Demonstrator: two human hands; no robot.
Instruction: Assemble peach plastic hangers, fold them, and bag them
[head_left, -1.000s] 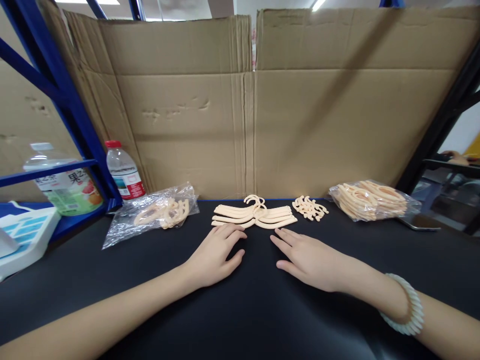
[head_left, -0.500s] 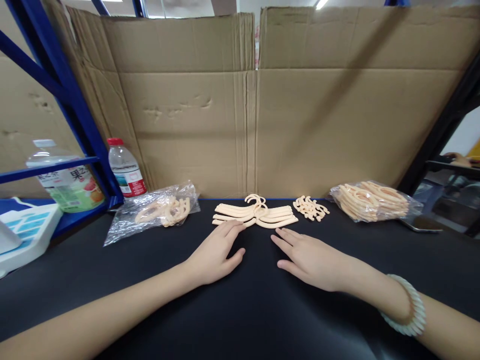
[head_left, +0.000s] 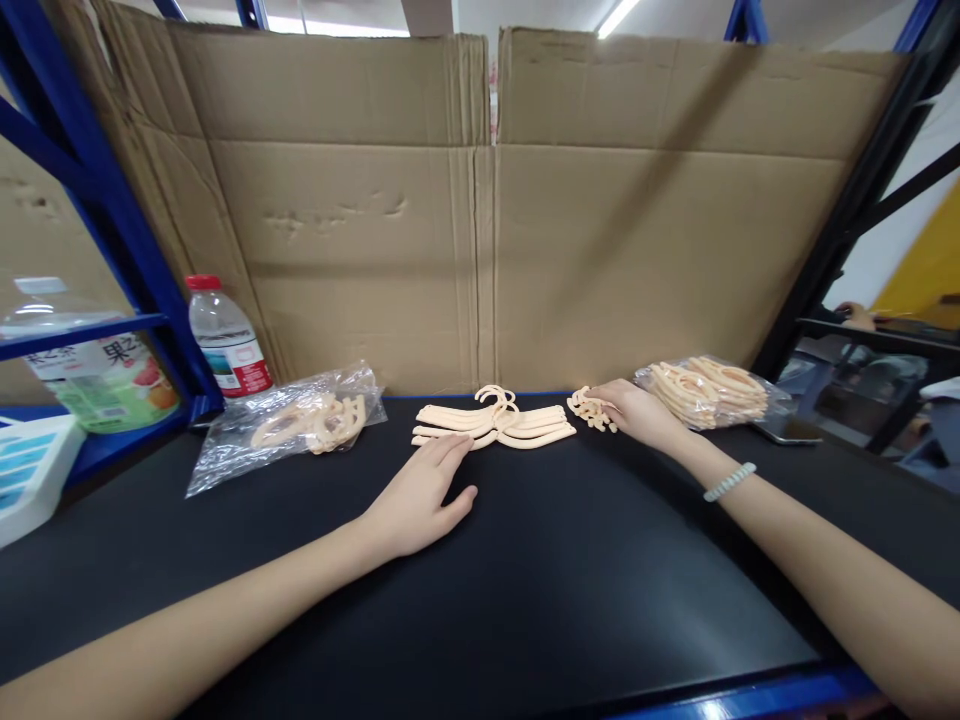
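looking in through the head cam here. the left hand (head_left: pixel 412 505) is palm down over the black surface (head_left: pixel 525 590), fingers pressed together and stretched out, thumb spread away from them. the fingertips overlap the near left edge of the cream hangers (head_left: pixel 457 420), but from this angle i can't tell if they're pressing on them. the hangers lie in a neat overlapping row at the middle of the far side, hooks pointing at the cardboard wall (head_left: pixel 360 230).

the right hand (head_left: pixel 637 412), arm reaching well out with a pale coiled bracelet (head_left: pixel 730 482) on it, is at the pile of small cream pieces (head_left: pixel 587 408), just right of the hangers. its fingers bend down over the right part of the pile, and i honestly can't tell if they're pinching a piece, the view's too small there.

just past that hand there's a clear bag of cream parts (head_left: pixel 705 390) with a flat dark thing (head_left: pixel 795 434) beside it. over on the left i've got a crumpled clear bag (head_left: pixel 225 450) with more cream parts inside, and a red-capped bottle (head_left: pixel 231 345) behind it.
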